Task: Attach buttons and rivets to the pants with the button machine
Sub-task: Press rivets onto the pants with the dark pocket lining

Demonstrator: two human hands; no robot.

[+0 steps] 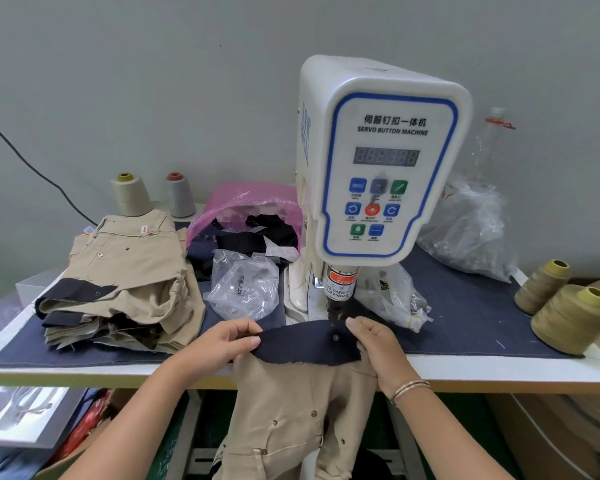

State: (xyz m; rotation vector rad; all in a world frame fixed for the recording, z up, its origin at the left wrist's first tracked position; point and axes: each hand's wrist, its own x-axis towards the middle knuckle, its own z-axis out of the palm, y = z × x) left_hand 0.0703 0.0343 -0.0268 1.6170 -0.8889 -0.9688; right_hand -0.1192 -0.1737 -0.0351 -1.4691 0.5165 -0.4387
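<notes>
Left hand (234,336) and right hand (373,336) each pinch an end of a dark waistband strip (307,342) on khaki pants (291,410), beneath the button machine (378,157) head; right fingertips sit near the punch and risk being struck

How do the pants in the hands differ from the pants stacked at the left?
The held pants hang over the table edge, their dark waistband stretched flat between both hands; the stacked pants lie folded on the table. Both are khaki with dark parts.
</notes>
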